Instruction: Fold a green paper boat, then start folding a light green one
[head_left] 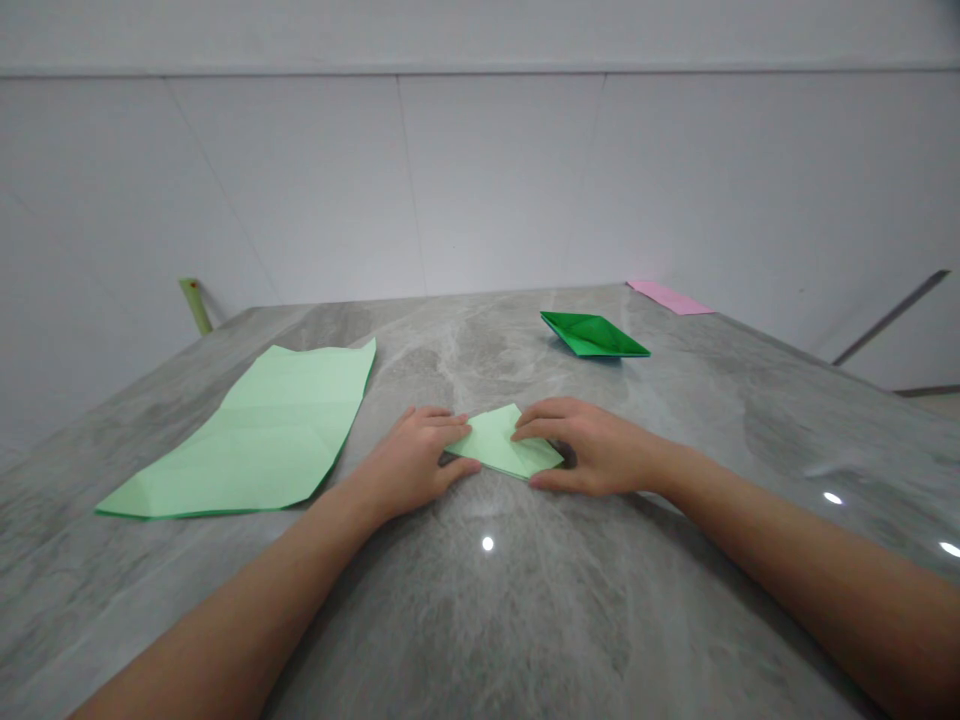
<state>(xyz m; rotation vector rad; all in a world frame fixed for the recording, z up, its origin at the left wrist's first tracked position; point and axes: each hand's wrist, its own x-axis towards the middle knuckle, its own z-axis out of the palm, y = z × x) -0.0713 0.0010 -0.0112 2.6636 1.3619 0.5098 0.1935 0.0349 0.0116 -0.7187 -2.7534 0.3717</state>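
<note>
A small piece of folded light green paper (495, 440) lies on the grey marbled table between my two hands. My left hand (420, 455) holds its left end, fingers on top and thumb along the near edge. On the other end, my right hand (577, 440) is closed, with its fingertips pressing the top and its thumb at the near right corner. My right palm and fingers hide part of that corner.
A larger creased light green sheet (277, 430) lies on the left of the table (600, 600). Farther back on the right are a dark green folded paper shape (596, 335) and pink paper (671, 297). A white wall (480, 180) stands behind.
</note>
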